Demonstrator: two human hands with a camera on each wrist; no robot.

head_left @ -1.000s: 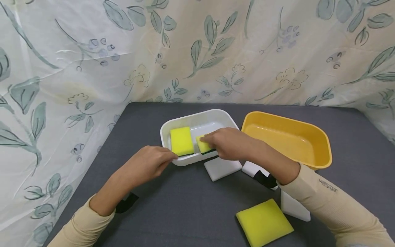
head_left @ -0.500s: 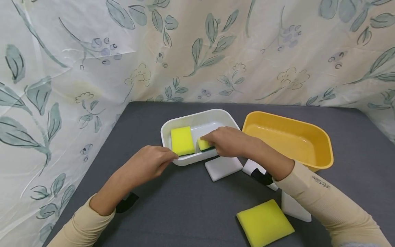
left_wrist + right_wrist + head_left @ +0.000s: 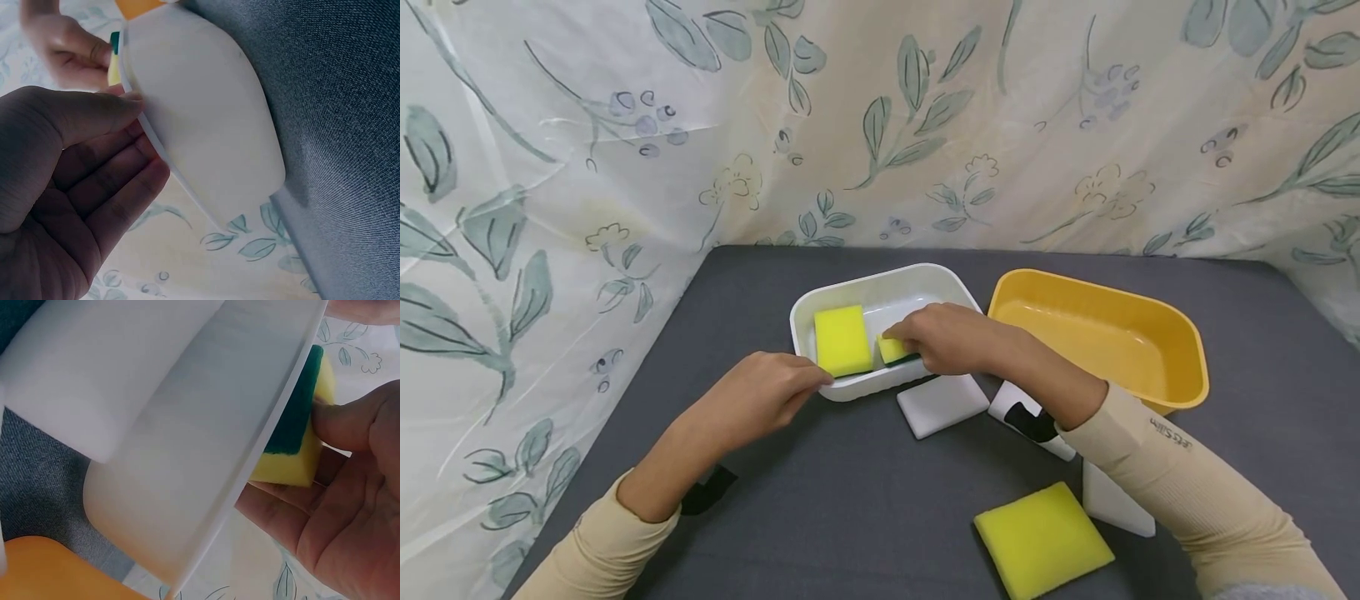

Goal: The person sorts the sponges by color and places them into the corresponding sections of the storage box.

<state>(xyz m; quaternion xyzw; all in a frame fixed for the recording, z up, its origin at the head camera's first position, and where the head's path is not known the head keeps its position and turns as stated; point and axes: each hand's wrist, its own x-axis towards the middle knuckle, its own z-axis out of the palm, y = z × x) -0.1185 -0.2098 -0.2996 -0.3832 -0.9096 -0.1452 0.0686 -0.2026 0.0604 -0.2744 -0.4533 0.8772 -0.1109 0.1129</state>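
Note:
My left hand (image 3: 771,387) pinches the near left rim of a white plastic tub (image 3: 917,300) between thumb and fingers, as the left wrist view shows closely. Inside the tub, at its left end, lies a yellow sponge (image 3: 842,340) with a dark underside. To the right of it, my right hand (image 3: 955,337) holds a second yellow sponge (image 3: 891,348) by the near wall, its scouring side down. In the right wrist view, the thumb presses on the green-and-yellow sponge (image 3: 297,419) just above the tub's rim; the fingertips are partly hidden.
A yellow-orange tub (image 3: 1105,333) stands right of the white one. In front lie a white pad (image 3: 942,408), another white pad (image 3: 1011,396) and a third white pad (image 3: 1112,500) partly under the right arm. A larger yellow sponge (image 3: 1043,540) lies near the front of the grey table.
My right hand and forearm have shifted slightly away and to the left, with the held sponge tipping a little and showing less of its top. The left hand keeps its place on the rim.

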